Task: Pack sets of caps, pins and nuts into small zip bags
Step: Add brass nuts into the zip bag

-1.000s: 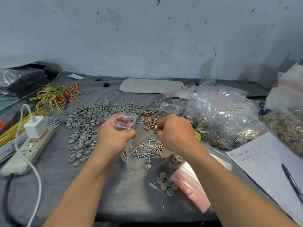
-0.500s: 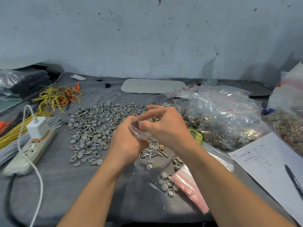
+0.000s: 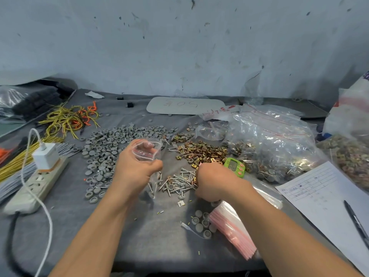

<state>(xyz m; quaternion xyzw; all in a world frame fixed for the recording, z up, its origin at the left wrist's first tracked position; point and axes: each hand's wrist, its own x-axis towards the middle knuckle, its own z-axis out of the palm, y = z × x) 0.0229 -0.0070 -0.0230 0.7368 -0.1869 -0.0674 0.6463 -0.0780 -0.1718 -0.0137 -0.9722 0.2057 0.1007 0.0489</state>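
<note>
Your left hand (image 3: pixel 137 168) pinches a bag (image 3: pixel 147 151), mouth open; your right hand (image 3: pixel 213 182) curls at the pins (image 3: pixel 177 181), its fingers hidden, grip unclear.

You can read only a handwritten "505" on the pale board (image 3: pixel 185 105), upper middle of the frame; the writing on the paper form (image 3: pixel 319 196) is too small.

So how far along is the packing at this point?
Done: the big clear bag on the right seems to hold packed sets. In hand: the left hand holds a small zip bag open while the right hand is down at the pins. Left: large piles of caps and nuts, plus a stack of empty bags.
</note>
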